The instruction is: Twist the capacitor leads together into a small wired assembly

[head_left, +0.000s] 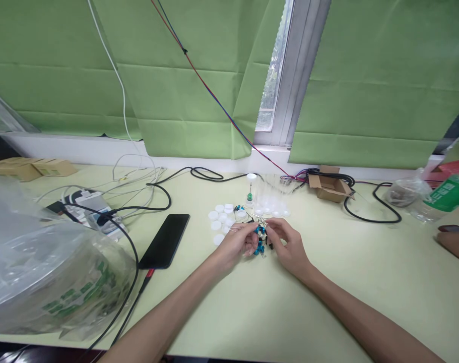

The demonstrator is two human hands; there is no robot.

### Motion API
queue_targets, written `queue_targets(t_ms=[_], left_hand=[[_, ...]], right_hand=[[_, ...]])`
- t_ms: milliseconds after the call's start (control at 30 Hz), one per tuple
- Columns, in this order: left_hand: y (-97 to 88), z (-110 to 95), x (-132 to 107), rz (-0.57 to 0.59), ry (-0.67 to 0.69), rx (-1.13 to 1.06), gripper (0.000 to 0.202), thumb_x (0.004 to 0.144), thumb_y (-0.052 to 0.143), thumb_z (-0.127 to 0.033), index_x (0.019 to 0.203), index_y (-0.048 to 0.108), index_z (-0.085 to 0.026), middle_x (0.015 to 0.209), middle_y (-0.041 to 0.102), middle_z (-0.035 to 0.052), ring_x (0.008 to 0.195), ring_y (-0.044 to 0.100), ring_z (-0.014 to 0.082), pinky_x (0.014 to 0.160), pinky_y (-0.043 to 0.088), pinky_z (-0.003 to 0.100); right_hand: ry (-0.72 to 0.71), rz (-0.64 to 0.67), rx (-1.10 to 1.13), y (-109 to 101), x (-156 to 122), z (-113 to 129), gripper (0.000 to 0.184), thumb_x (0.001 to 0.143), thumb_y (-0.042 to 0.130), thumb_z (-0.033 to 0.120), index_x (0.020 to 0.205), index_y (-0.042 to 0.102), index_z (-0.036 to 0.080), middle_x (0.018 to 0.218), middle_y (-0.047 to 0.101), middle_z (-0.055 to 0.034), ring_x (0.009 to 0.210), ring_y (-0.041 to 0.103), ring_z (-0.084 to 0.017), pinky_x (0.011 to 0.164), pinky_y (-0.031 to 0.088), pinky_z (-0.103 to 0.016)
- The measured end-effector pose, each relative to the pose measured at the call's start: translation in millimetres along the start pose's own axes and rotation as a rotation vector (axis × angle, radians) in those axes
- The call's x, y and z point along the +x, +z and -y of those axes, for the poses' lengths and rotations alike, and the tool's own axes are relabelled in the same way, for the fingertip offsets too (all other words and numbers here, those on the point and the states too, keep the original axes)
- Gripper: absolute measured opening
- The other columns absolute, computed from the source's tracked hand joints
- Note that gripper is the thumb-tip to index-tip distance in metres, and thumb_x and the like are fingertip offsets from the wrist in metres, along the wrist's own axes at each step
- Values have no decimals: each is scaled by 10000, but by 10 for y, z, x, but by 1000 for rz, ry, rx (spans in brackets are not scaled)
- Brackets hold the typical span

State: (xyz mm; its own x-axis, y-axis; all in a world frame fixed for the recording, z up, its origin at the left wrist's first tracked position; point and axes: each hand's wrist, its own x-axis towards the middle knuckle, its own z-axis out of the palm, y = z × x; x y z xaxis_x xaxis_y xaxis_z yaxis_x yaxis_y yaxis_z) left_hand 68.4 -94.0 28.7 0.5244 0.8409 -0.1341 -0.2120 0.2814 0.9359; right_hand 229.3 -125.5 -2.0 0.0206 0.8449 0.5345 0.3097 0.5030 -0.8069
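Over the middle of the table, both my hands meet at a cluster of small shiny blue pieces with thin wire ends [259,248]. My left hand [235,243] is closed, its thumb and fingers pinching one of these wired pieces from the left. From the right, my right hand [287,246] pinches at the same piece with thumb and forefinger. Fingers partly hide the pieces, and their exact kind is too small to make out. Just beyond lie several white round caps [214,225], and a clear tube [250,190] with a white cap and something green inside stands upright.
A black phone [165,241] and a large clear plastic bag [63,277] lie on the left. Black cables [206,175] run along the back. An open cardboard box [327,185] stands back right, near a bottle with a green label [446,196]. Another person's hand [456,243] shows at the right edge.
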Motion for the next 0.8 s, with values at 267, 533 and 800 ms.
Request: queue_targets(t_ms=[267,533,800], left_hand=[[-1,6,-6,20,22,23,433,824,599,-441,520,535,-140,500,497,2,386,434,80,402,216,240],[-6,11,9,-4,14,-26,412,822,612,-403,519,534,-135,496,510,0,377,444,77,389,219,234],[-20,7,13,-15,0,-74,418,832,610,-395,518,517,-136,499,520,2,379,446,74,381,226,224]], right_hand=[[16,9,15,0,12,12,175,949,500,324,1014,606,201,790,637,-24,634,598,-145,603,520,-275],[36,22,16,-2,-6,33,196,943,517,329,1048,603,187,821,643,-35,655,600,-143,624,523,-271],[9,49,5,2,-10,-4,197,932,541,292,1093,596,193,908,655,-55,722,622,-157,672,529,-290]])
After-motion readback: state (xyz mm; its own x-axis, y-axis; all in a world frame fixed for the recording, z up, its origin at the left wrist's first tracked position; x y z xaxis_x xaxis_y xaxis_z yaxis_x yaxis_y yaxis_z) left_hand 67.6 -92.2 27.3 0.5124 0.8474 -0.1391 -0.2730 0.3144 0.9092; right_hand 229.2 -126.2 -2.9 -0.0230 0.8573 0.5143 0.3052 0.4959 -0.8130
